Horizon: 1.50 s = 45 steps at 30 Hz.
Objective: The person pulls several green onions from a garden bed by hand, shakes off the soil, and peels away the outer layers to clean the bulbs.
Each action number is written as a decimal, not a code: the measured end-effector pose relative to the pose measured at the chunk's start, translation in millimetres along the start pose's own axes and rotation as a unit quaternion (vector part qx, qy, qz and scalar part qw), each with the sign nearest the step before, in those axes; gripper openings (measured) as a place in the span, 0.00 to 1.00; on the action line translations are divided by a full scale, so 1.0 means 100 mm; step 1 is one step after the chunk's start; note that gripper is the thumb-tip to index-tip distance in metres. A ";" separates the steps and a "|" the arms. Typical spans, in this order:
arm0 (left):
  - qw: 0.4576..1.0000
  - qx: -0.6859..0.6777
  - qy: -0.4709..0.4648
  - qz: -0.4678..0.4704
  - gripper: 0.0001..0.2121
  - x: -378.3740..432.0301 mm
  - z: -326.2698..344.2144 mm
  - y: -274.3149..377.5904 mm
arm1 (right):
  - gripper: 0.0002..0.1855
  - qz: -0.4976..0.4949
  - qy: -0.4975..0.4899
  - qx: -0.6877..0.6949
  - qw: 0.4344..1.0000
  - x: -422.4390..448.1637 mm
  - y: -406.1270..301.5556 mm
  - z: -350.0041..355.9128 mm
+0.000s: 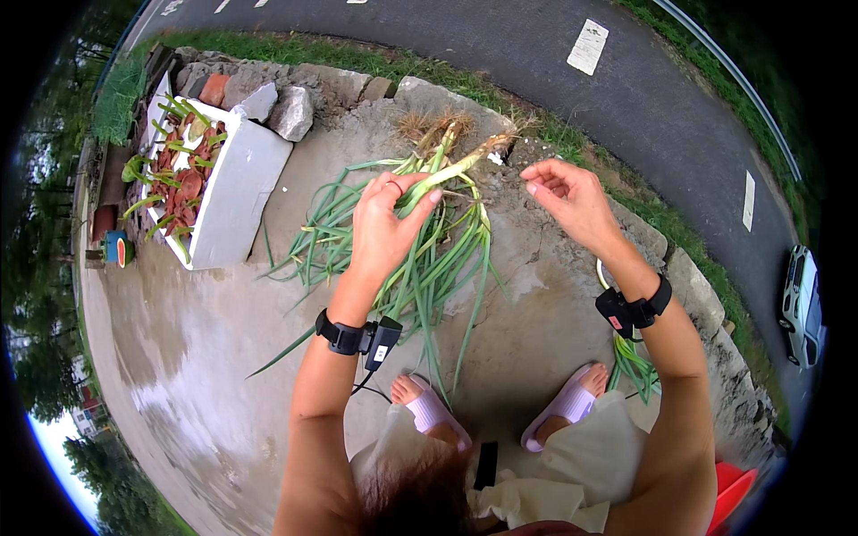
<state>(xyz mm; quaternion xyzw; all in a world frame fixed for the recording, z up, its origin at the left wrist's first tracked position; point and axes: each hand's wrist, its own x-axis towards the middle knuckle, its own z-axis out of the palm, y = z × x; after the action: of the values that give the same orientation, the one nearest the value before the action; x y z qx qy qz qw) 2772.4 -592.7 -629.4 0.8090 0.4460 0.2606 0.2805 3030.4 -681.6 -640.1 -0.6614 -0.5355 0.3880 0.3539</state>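
Observation:
My left hand grips a green onion between thumb and fingers, its pale stem and brown rooty end pointing up and to the right. Beneath it a heap of green onions with long leaves lies on the concrete, dry roots at the far side. To the right of the held root end hovers my right hand, fingers loosely curled and thumb apart from them, with nothing visible in it. Under my right forearm is a smaller bunch of green onions, partly hidden by the arm.
A white foam box of cut green stems and reddish-brown scraps stands at left, near broken stones. A low stone edging borders grass and a road, where a white car is seen. A red container sits lower right.

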 end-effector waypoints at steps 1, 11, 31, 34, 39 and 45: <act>0.999 0.009 0.008 0.031 0.15 0.04 0.01 0.11 | 0.17 0.007 -0.010 0.034 0.999 -0.01 -0.06 -0.06; 0.991 -0.012 -0.043 0.124 0.18 0.13 0.25 0.73 | 0.18 0.059 0.013 0.439 0.897 -0.12 -0.20 -0.11; 0.915 -0.368 -0.144 -0.079 0.12 0.19 0.44 0.90 | 0.11 -0.108 0.164 0.233 0.952 -0.21 0.01 -0.17; 0.913 -0.356 -0.185 -0.077 0.12 0.22 0.37 0.80 | 0.09 -0.138 0.175 0.089 0.971 -0.23 0.01 -0.30; 0.910 -0.347 -0.211 -0.086 0.12 0.22 0.27 0.75 | 0.07 -0.124 0.204 0.047 0.970 -0.23 0.09 -0.40; 0.914 -0.340 -0.198 -0.100 0.12 0.16 0.17 0.69 | 0.10 -0.044 0.251 0.081 0.964 -0.18 0.33 -0.71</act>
<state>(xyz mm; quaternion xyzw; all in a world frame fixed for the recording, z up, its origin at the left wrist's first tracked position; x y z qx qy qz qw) 2831.4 -613.8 -591.3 0.6510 0.3446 0.2014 0.6457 3105.8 -708.5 -634.7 -0.6823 -0.4250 0.2358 0.5461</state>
